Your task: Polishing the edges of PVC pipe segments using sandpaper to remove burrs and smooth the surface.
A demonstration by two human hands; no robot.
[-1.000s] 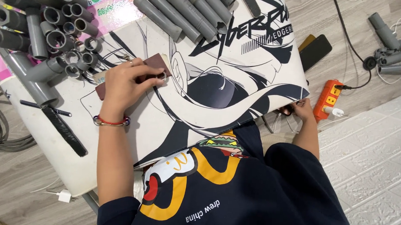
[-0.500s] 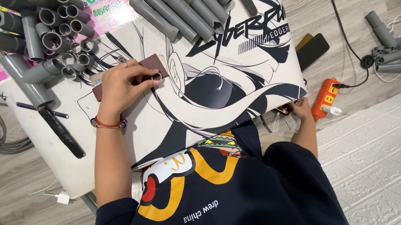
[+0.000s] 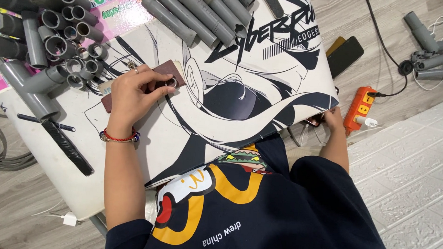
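Note:
My left hand [image 3: 134,91] rests on the printed black-and-white mat [image 3: 243,105] that covers the table. Its fingertips press a small grey pipe ring [image 3: 172,82] onto a brown sheet of sandpaper [image 3: 164,68]. A red bead bracelet [image 3: 119,137] is on that wrist. My right hand [image 3: 333,118] is at the table's right edge. Its fingers curl by something small and dark [image 3: 313,121], mostly hidden under the mat's corner. I cannot tell what it is or whether the hand grips it.
Several grey pipe fittings and short pipe pieces [image 3: 57,37] are heaped at the far left. Long grey pipes [image 3: 197,10] lie along the back. A black rod [image 3: 69,148] lies at the left edge. An orange power strip [image 3: 361,107], a dark phone [image 3: 344,55] and cables lie on the floor.
My left hand has stayed on the sandpaper with the ring, shifting only slightly. The right hand has kept its place at the table's edge.

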